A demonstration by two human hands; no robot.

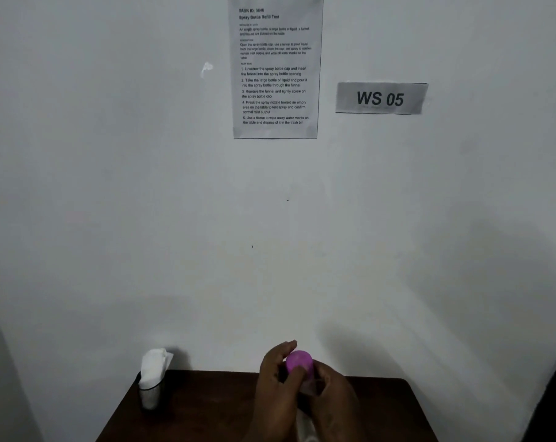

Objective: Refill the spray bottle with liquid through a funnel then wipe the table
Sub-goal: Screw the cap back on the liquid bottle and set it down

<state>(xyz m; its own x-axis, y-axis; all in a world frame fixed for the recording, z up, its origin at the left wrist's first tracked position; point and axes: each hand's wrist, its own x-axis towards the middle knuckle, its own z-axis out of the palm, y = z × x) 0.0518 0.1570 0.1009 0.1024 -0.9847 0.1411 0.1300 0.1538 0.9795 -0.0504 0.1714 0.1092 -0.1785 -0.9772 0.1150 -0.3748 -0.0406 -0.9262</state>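
A pink rounded cap (299,361) tops a pale, see-through bottle (307,422), which I hold upright above the dark wooden table (206,406) at the bottom centre. My left hand (275,390) wraps the bottle's left side with its fingers curled up beside the cap. My right hand (332,400) grips the neck just under the cap from the right. Most of the bottle's body is hidden by my hands and cut off by the lower frame edge. No funnel is in view.
A black mesh cup with white tissues (154,374) stands at the table's back left corner against the white wall. On the wall hang a printed task sheet (275,67) and a "WS 05" label (380,97).
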